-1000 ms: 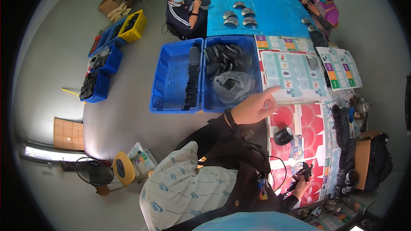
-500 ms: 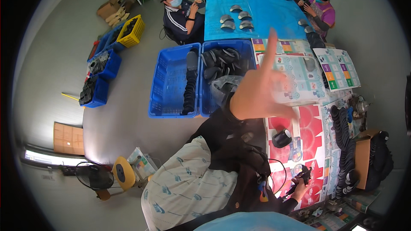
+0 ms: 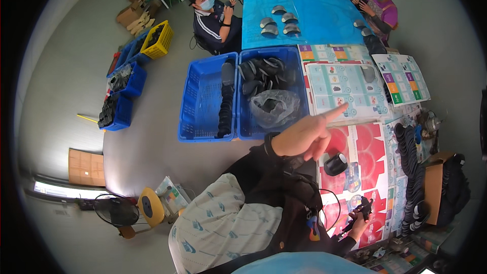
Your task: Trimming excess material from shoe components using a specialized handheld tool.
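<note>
Head view: left hand [image 3: 306, 139] points, holding nothing; right hand [image 3: 359, 226] grips a black tool [image 3: 363, 207], best held steady.

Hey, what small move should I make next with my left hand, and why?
I'd probably bring your left hand to the black rounded piece on the red printed sheet: the hand looks empty, its index finger extended, and the piece lies close by, while your right hand holds a black tool.
</note>
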Demonstrator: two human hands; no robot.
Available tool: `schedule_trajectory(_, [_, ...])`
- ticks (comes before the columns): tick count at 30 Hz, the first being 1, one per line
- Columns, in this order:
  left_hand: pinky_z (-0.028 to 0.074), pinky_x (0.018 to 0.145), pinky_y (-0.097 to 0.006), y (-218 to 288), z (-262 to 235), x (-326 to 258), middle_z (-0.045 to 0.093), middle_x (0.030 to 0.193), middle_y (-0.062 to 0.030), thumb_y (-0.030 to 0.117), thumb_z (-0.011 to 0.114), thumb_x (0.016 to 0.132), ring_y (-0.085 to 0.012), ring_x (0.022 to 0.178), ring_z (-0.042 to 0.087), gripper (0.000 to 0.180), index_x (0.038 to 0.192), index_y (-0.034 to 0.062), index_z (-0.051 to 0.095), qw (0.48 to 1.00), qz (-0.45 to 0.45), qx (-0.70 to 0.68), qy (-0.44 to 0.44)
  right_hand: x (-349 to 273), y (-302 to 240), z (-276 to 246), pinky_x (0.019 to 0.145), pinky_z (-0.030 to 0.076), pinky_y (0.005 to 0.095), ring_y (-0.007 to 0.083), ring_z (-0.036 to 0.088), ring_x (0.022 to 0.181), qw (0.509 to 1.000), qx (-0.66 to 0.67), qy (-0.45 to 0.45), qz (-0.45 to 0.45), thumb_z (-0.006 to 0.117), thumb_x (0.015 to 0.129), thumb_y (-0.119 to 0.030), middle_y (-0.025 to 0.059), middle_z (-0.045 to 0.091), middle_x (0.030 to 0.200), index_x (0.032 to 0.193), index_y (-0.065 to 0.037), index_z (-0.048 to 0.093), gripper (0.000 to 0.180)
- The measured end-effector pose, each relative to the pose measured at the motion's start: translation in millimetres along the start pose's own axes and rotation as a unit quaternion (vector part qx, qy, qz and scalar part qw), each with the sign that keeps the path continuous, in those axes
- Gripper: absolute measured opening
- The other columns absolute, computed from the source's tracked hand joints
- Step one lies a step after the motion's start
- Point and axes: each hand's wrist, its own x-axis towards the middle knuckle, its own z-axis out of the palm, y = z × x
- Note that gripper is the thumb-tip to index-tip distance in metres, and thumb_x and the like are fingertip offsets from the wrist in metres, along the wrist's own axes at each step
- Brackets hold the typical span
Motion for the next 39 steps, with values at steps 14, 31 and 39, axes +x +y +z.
schedule_trajectory(14, [0.046,0.058,-0.022,-1.8,22.0,24.5,0.066,0.081,-0.0083,0.019,0.042,0.106,-0.0112,0.065,0.062,0.049,0.152,0.0029,0.034,0.988,0.139,-0.062,0.040,29.1,23.5,-17.4,0.043,0.045,0.0269,0.0201,0.070,0.064,1.000,-0.003,0.001,-0.027,0.054,0.079,-0.006,0.0080,0.068,0.083,0.101,-0.002,0.059,0.023])
schedule_trajectory(31, [0.046,0.087,-0.044,39.0,31.9,-12.2,0.051,0.142,-0.0268,0.027,0.075,0.080,-0.0363,0.098,0.059,0.060,0.131,-0.0012,0.060,0.804,0.115,0.570,0.128,15.4,14.6,-34.6,0.059,0.051,0.0314,0.0172,0.065,0.069,0.999,-0.046,-0.001,-0.024,0.059,0.084,-0.010,0.0060,0.069,0.084,0.098,-0.001,0.067,0.018])
schedule_trajectory(39, [0.054,0.072,-0.036,8.1,54.3,7.8,0.050,0.137,-0.0284,0.038,0.075,0.084,-0.0313,0.090,0.064,0.043,0.112,0.0052,0.072,0.817,0.144,0.528,0.181,4.9,7.6,-23.7,0.052,0.048,0.0260,0.0203,0.071,0.074,1.000,-0.025,0.001,-0.003,0.059,0.079,-0.009,0.0067,0.070,0.090,0.117,-0.005,0.063,0.039])
